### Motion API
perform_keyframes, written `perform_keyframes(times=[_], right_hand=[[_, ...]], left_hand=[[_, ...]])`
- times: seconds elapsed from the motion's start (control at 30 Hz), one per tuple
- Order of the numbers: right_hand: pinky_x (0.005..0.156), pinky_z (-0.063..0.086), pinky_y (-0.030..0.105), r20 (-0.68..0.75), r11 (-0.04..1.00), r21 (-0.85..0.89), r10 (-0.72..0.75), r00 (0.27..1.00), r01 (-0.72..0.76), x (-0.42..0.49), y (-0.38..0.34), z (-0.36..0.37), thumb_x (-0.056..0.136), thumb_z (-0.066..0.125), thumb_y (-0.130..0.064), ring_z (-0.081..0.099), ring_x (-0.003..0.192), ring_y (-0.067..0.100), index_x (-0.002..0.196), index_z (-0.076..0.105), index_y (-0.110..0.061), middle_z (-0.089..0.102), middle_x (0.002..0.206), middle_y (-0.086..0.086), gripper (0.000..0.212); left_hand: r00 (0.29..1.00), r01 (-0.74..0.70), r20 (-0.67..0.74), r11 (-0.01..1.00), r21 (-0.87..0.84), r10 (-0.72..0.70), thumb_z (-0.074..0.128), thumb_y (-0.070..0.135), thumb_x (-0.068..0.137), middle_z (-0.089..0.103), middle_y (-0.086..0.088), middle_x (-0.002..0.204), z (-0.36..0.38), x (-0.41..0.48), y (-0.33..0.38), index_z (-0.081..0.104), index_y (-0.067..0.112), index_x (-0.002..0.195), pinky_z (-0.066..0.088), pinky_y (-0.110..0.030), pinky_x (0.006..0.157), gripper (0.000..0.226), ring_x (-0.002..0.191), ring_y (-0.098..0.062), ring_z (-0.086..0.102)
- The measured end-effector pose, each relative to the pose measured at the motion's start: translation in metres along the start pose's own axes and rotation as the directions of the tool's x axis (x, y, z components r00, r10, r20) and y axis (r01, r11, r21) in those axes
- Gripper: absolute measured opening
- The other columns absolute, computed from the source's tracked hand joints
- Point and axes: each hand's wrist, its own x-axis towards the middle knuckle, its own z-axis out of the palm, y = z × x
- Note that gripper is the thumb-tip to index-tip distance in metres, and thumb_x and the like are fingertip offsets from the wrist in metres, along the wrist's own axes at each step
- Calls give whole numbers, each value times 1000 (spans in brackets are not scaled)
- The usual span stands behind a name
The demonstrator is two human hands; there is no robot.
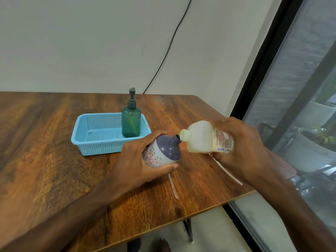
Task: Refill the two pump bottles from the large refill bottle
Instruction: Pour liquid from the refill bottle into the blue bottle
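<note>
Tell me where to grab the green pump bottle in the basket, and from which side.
Probably the upper body of the green pump bottle, below the shoulder, approached from the person's right. It stands upright at the right end of the blue basket, whose walls screen its base; the pump head is narrow.

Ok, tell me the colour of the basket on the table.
The basket is light blue, with a perforated grid pattern on its walls. The head view shows it best.

Soft daylight, probably from the window (pixel 300 106); edges bowed
</note>
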Motion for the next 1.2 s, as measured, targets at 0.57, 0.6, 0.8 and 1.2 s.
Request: perform_keyframes(times=[0.57, 0.6, 0.8, 1.2], right_hand=[[86, 47, 33, 69, 998, -67, -8, 998, 13, 9, -5, -10, 66, 89, -18, 55, 108, 13, 132, 63, -23, 65, 117, -3, 71], [86, 46, 32, 70, 998, -66, -13, 997, 17, 10, -4, -9, 66, 89, -18, 54, 108, 12, 132, 63, -22, 65, 117, -3, 71], [89, 46, 32, 96, 996, -84, 11, 995, -3, 12, -6, -13, 67, 88, -17, 56, 114, 14, 134, 61, -26, 63, 124, -5, 73], [92, 42, 27, 162, 995, -99, 17, 987, -1, 17, -10, -19, 70, 88, -17, 55, 117, 15, 137, 59, -25, 62, 127, -2, 73]], left_hand=[[1000, -20, 9, 1000, 12, 20, 82, 65, 66, 58, 35, 113, 1, 1, -2, 50, 44, 129, 46, -3, 87, 74, 109, 12, 58], [1000, -17, 10, 1000, 12, 17, 82, 65, 66, 58, 35, 113, 1, 1, -1, 51, 44, 130, 46, -3, 88, 74, 110, 11, 58], [1000, -8, 11, 1000, 17, 8, 82, 65, 65, 54, 39, 114, 2, 1, -4, 48, 44, 131, 42, 1, 87, 77, 110, 17, 55], [1000, -23, -4, 1000, 0, 23, 80, 65, 66, 53, 40, 109, 2, 0, -4, 48, 44, 129, 42, 2, 86, 73, 106, 23, 53]])
